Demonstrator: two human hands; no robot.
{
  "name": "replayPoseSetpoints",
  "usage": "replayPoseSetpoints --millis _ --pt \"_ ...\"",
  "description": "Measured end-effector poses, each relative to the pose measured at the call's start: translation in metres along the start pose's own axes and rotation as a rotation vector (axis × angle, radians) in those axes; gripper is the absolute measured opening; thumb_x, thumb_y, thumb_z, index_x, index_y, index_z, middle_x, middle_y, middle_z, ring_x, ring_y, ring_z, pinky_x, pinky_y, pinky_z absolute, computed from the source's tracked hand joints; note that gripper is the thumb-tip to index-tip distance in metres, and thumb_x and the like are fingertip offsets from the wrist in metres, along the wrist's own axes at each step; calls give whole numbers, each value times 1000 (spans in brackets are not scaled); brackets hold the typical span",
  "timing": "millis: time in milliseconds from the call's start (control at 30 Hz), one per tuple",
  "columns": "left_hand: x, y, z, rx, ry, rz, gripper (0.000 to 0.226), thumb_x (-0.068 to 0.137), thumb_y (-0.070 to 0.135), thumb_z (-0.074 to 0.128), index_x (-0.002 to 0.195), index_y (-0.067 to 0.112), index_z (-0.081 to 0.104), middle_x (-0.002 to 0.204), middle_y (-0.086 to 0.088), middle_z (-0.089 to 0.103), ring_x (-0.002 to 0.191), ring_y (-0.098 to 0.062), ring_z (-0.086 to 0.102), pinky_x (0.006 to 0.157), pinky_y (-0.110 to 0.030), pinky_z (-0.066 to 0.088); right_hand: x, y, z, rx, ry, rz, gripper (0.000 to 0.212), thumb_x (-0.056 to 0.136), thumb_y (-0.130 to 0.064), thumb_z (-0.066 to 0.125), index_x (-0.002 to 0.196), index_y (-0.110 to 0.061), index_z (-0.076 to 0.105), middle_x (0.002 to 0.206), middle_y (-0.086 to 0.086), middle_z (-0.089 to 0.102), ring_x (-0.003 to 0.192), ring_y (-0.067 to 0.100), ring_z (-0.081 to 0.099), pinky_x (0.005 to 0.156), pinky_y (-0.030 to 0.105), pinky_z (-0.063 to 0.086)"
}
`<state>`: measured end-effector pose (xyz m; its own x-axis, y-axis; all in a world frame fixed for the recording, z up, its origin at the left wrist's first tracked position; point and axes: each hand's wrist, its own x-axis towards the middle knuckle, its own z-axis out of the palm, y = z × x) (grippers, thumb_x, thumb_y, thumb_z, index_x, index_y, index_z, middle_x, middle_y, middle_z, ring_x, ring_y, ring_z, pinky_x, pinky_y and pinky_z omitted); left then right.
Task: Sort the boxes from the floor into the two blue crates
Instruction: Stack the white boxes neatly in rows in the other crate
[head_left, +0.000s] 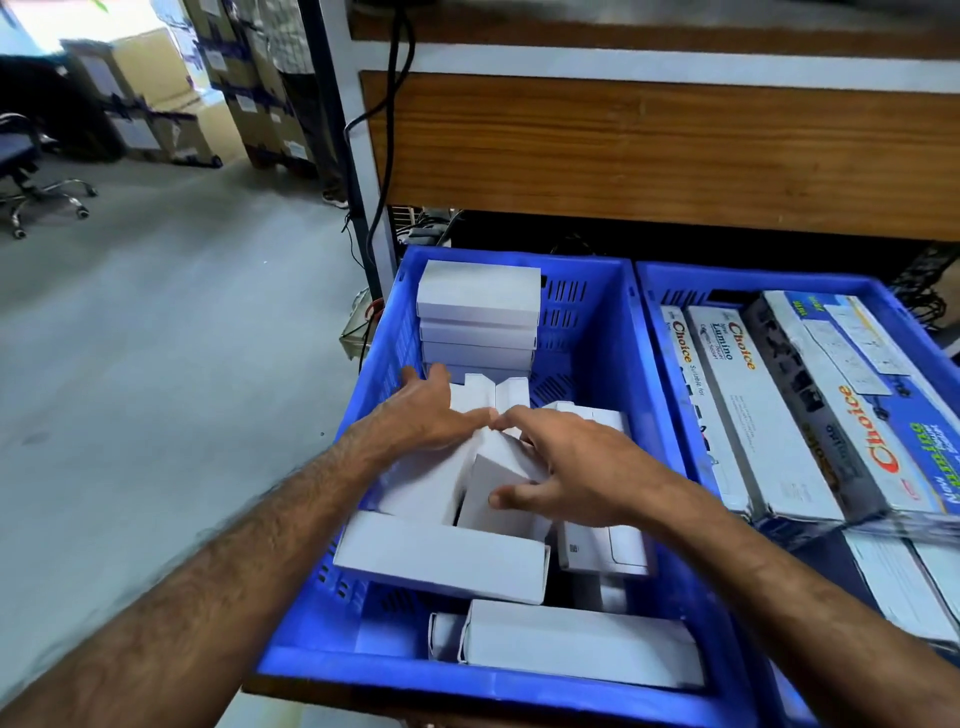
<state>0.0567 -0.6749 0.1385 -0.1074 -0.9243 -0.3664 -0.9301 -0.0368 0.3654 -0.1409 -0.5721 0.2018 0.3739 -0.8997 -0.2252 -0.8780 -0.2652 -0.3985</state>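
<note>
Two blue crates stand side by side. The left crate (602, 338) holds several plain white boxes: a flat stack (478, 299) at its far end and loose ones lying nearer me. The right crate (727, 278) holds long printed "Choice" boxes (857, 415). Both my hands are inside the left crate. My left hand (423, 410) rests with straight fingers on upright white boxes (511, 392) in the middle. My right hand (571, 462) grips a tilted white box (498, 475), thumb on its near face. The two hands almost touch.
A white box (447, 561) lies across the crate below my hands, another (582, 644) at the near end. A wooden shelf unit (649, 150) with hanging cables rises behind the crates. Grey floor (156, 338) stretches left, with an office chair (36, 187) and stacked cartons (171, 93) far back.
</note>
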Motion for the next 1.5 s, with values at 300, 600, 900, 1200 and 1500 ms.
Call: replayPoseSetpoints --millis 300,600,900,1200,1500 --pt "32 25 -12 53 -12 318 77 72 68 59 140 32 55 139 0 61 131 -28 53 112 -48 40 1 7 -39 94 193 67 55 90 -65 62 139 -47 42 126 -10 58 108 13 56 89 36 50" --pt "49 33 -3 237 -130 415 56 71 80 49 110 43 61 116 8 69 99 -21 63 91 -43 55 6 -1 -45 -59 488 144 47 100 -61 45 145 -47 38 101 -7 48 91 17 57 70 30 35" --pt "30 35 2 350 -272 380 66 66 68 47 123 36 49 115 -4 57 116 -31 54 93 -47 51 13 25 -79 254 602 230 39 102 -54 47 140 -43 51 107 7 65 109 26 61 96 47 51" --pt "9 28 10 188 -104 270 82 61 101 48 113 38 57 132 6 64 112 -20 59 99 -28 47 67 47 -61 712 736 359 38 103 -46 48 135 -27 56 120 0 68 111 21 64 100 47 52" --pt "20 14 -13 -408 -210 96 68 82 77 61 141 43 56 140 13 61 133 -15 54 117 -39 39 103 66 -25 1043 714 528 44 103 -47 42 141 -24 42 120 -5 58 101 11 58 79 34 53"
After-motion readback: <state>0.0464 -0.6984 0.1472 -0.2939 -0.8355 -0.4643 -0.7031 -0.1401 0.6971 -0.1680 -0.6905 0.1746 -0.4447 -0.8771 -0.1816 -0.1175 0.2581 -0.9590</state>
